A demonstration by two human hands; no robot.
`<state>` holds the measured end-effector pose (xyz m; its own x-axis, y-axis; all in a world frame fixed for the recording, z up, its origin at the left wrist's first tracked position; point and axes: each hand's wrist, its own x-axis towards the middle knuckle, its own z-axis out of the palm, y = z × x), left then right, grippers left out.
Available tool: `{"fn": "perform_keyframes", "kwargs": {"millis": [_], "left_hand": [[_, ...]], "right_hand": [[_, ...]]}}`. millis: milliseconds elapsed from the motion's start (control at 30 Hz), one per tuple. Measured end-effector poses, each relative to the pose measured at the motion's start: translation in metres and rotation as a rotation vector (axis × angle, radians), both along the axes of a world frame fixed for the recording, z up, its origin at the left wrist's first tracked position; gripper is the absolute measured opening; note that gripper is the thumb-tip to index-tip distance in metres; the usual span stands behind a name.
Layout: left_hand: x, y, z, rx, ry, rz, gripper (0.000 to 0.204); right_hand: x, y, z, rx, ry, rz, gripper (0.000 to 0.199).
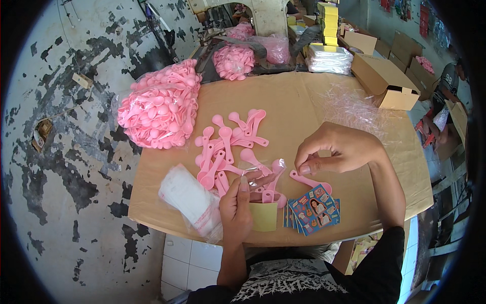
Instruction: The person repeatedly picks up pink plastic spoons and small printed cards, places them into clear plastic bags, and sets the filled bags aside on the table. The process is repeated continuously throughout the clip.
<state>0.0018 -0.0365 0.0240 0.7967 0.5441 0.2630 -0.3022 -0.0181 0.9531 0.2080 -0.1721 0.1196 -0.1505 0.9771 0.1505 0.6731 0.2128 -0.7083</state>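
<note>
My left hand [237, 205] is closed, thumb against fingers, on a small clear plastic bag [279, 165] with a pink measuring spoon seemingly inside it. A yellow-green card [265, 218] lies just below those fingers. To the right, my right hand [341, 147] is raised over the table, thumb and fingertips together in a pinch; whatever is between them cannot be made out. Below its fingertips lies a single pink measuring spoon [310, 182]. Nearer me is a fanned stack of blue printed cards [315, 210]. Loose pink spoons [225, 139] are heaped beyond my left hand.
A white bundle of plastic bags [190, 197] rests at the near left of the brown-covered table [167, 162]. Behind it stands a big bag of pink spoons [159, 109]. Clear plastic strips [349, 109], a cardboard box [385, 83] and yellow stacks [330, 25] are farther off.
</note>
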Motion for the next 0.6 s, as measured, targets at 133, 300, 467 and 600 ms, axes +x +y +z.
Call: {"fn": "perform_keyframes", "kwargs": {"millis": [133,300,467,600], "left_hand": [[-0.002,0.003,0.000,-0.062,-0.010,-0.028,0.039],[0.005,0.004,0.002,-0.092,0.035,-0.106,0.038],[0.006,0.014,-0.008,-0.161,-0.013,0.025,0.040],[0.007,0.016,-0.010,-0.168,-0.045,0.006,0.039]], "right_hand": [[-0.012,0.004,0.004,-0.040,0.002,-0.160,0.010],[-0.010,0.013,-0.010,-0.045,0.016,-0.125,0.009],[0.003,0.001,0.006,0.138,-0.022,0.009,0.009],[0.034,-0.023,0.021,-0.251,0.195,0.092,0.010]]}}
